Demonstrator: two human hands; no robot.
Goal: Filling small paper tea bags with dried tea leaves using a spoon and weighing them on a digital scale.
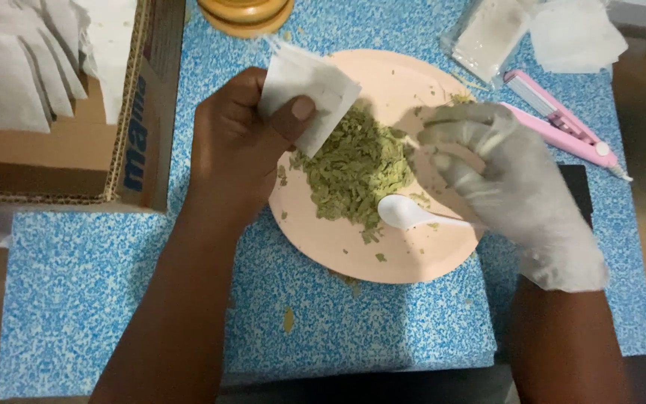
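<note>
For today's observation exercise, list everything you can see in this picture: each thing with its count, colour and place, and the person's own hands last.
plate: one, pale pink, centre of the mat
dried leaf flakes: one heap, green, on the plate
spoon: one, white, on the plate, handle under the right hand
small sachet: one, white, pinched in the left hand over the heap
mat: one, blue and white speckled, under the plate
cardboard box: one, brown, upper left, holding white sachets
sealing clamp: one, pink, upper right
clear bag: one, top right, whitish contents
yellow round thing: one, top edge, cut off
left hand: bare, holding the sachet
right hand: in a translucent glove, over the spoon handle
</note>
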